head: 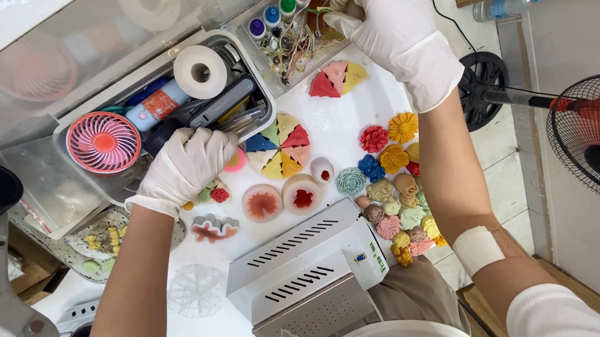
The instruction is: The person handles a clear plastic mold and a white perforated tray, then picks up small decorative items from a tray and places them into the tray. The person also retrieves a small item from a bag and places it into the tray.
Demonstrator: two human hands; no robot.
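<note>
Left hand (188, 163): gloved in white, fingers curled down at the near edge of the grey bin (63, 142), resting on dark tools there; whether it grips one I cannot tell.
Grey bin: at the table's left side, holding a pink mini fan (102, 142), a white tape roll (201, 72) and dark-handled tools.
Pink round piece (236, 162): just beside the left hand's fingertips, partly hidden by them.
Colour wheel of wedges (280, 146): mid-table, just right of the left hand, between the two hands.
Round red-centred moulds (282, 197): near edge of the wheel, beside the white metal box (304, 269).
Right hand (381, 27): gloved in white, closed in a fist at the table's far edge over a clear tray of wires (291, 44); what it pinches is hidden.
Paint bottles (279, 7): in a row along the tray's far rim, left of the right hand.
Three loose wedges (336, 79): below the right hand, apart from it.
Flower-shaped pieces (395, 184): clustered at the table's right edge, under the right forearm.
Table (345, 119): white, crowded.
Room: tiled floor at right with a black standing fan (585, 136) and a water bottle (505, 6).
</note>
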